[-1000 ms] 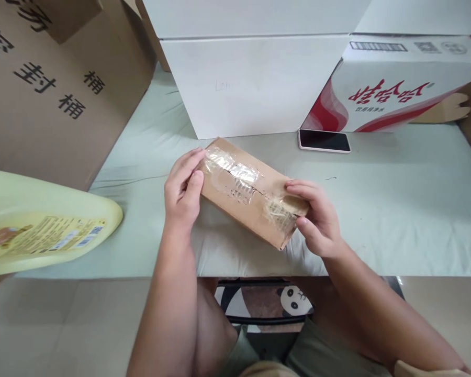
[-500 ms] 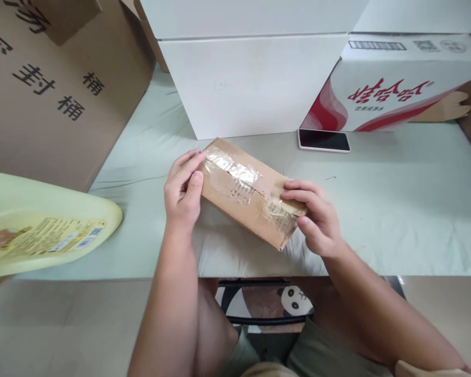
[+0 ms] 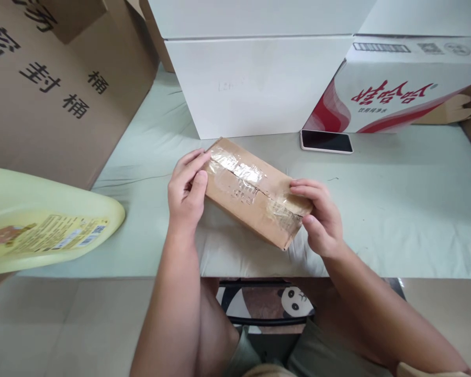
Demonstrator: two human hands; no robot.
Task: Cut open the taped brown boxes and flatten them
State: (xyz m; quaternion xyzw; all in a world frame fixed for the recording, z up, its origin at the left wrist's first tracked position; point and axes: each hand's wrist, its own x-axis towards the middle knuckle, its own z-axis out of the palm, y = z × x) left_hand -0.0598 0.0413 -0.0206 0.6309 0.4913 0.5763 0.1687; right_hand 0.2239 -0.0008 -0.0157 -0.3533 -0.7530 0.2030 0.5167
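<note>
A small brown cardboard box [image 3: 255,193] lies slanted on the pale green cloth, its far left corner pointing toward the white boxes. Clear, wrinkled tape runs along the seam on its top, which looks scuffed. My left hand [image 3: 188,183] grips the left end, thumb along the near edge and fingers over the far side. At the right end, my right hand [image 3: 320,214] holds the box with its fingers on top and its thumb at the near corner. The box's underside is hidden.
A phone [image 3: 326,141] lies beyond the box, by a white and red carton [image 3: 392,89]. White boxes [image 3: 255,84] stand at the back. A large brown carton [image 3: 63,104] and a yellow bottle [image 3: 51,220] are on the left. The cloth-covered table [image 3: 396,209] ends just before my lap.
The whole view has shifted slightly, with everything a little further right. Both hands keep their hold on the box, which stays at nearly the same slant.
</note>
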